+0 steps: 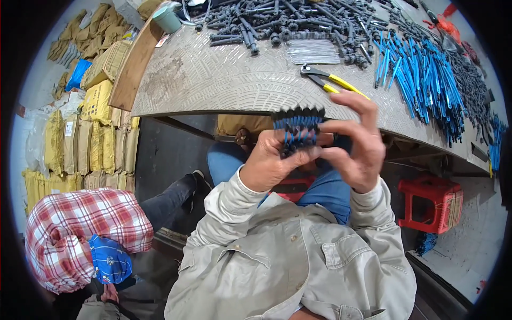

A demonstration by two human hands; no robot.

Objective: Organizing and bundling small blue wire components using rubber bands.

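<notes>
In front of my chest, just off the table's near edge, I hold a compact bundle of black-ended blue rods (298,125), their ends facing the table. My left hand (272,160) wraps round its left side, with the thumb across the near face. At the bundle's right side are the thumb and a bent finger of my right hand (357,144), seeming to grip its edge. Another right finger is raised and curled clear of it. The fingers partly hide the bundle's lower part. Yellow-handled pliers (333,82) lie on the table just beyond my right hand.
The patterned table (213,80) carries a heap of dark plastic parts (288,21), thin clear strips (313,52) and a pile of blue rods (426,85). A red stool (429,205) stands right. Sacks (88,138) are stacked left, near a person in a plaid shirt (90,229).
</notes>
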